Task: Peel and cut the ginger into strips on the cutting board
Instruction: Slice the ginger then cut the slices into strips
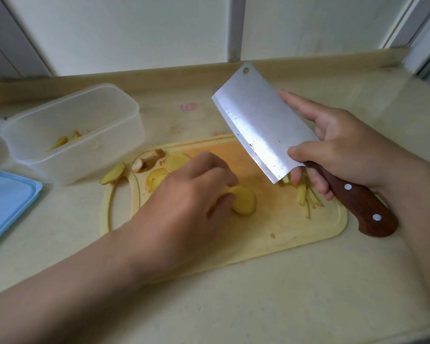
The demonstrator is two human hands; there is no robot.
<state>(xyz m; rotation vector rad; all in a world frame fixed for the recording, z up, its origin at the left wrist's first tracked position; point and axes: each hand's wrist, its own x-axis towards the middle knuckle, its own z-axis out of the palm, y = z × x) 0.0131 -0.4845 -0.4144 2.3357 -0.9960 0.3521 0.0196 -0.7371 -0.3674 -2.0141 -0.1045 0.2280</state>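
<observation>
The left hand (194, 192) pinched a peeled ginger slice (243, 200) on the cutting board (271, 234). The right hand (343, 150) gripped the cleaver (261, 120), lifted above thin ginger strips (307, 197) on the right.

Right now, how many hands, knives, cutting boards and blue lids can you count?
Hands: 2, the left hand and the right hand
Knife: 1
Cutting board: 1
Blue lid: 1
Total: 5

Home kitchen — countertop (258, 306), cleaver (256, 120), cutting board (271, 239).
</observation>
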